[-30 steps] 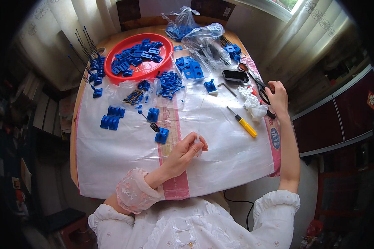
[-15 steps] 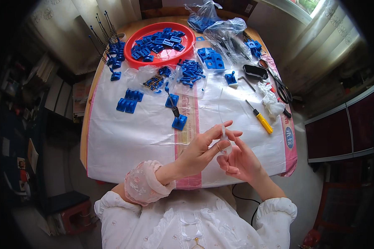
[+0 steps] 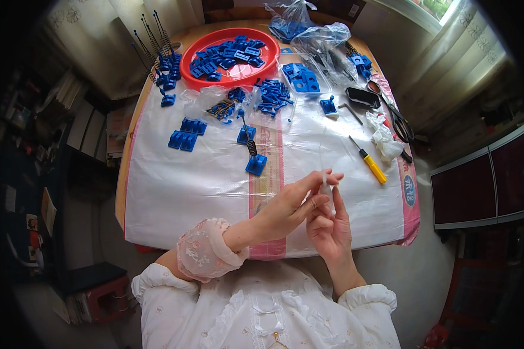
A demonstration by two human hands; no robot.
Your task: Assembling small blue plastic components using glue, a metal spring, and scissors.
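Note:
My left hand (image 3: 294,200) is closed on a small translucent whitish piece (image 3: 325,187) that looks like a little squeeze bottle with a long thin spout pointing away from me. Its lower part is hidden by fingers. Close against it is my right hand (image 3: 332,232), index finger stretched up beside the piece and the other fingers partly curled; I see nothing held in it. Beyond my hands, a blue square base (image 3: 256,165) carries a black spring (image 3: 251,146) and a rod with a blue knob, leaning over another blue base (image 3: 246,135).
A red tray (image 3: 186,68) of blue parts stands far left, with spring-topped assemblies (image 3: 167,72) beside it. Blue pegs (image 3: 272,96) and a clear box (image 3: 300,90) lie mid-table. At right are a yellow screwdriver (image 3: 375,168), hex key (image 3: 352,114), crumpled tissue (image 3: 384,136) and scissors (image 3: 400,125).
My right hand has turned and moved slightly left, its index finger now upright and its other fingers more curled. My left hand still holds the translucent piece, now more upright.

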